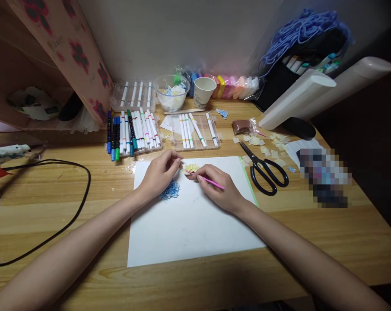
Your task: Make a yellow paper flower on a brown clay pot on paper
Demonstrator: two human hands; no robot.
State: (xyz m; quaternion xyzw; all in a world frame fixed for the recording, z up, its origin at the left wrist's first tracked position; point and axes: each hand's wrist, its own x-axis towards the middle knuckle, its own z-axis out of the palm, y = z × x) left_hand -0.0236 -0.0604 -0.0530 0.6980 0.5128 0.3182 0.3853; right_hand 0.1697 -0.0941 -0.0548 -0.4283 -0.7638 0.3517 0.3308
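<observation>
A white sheet of paper [195, 224] lies on the wooden desk [214, 276]. My left hand [159, 172] rests on its upper part, fingers curled and pinched at a small pale yellow paper cluster [191, 167]. My right hand [219, 188] grips a thin pink stick [211, 182] like a pen, its tip at the yellow cluster. A patch of blue paper bits [170, 190] sits on the sheet just below my left hand.
Black scissors [263, 168] lie right of the sheet, among yellow paper scraps [273, 147]. Trays of markers [133, 129], a clear bowl [171, 93], a paper cup [204, 90] and coloured clay packs [234, 86] stand behind. A glue gun [1, 160] and black cable [52, 203] lie left.
</observation>
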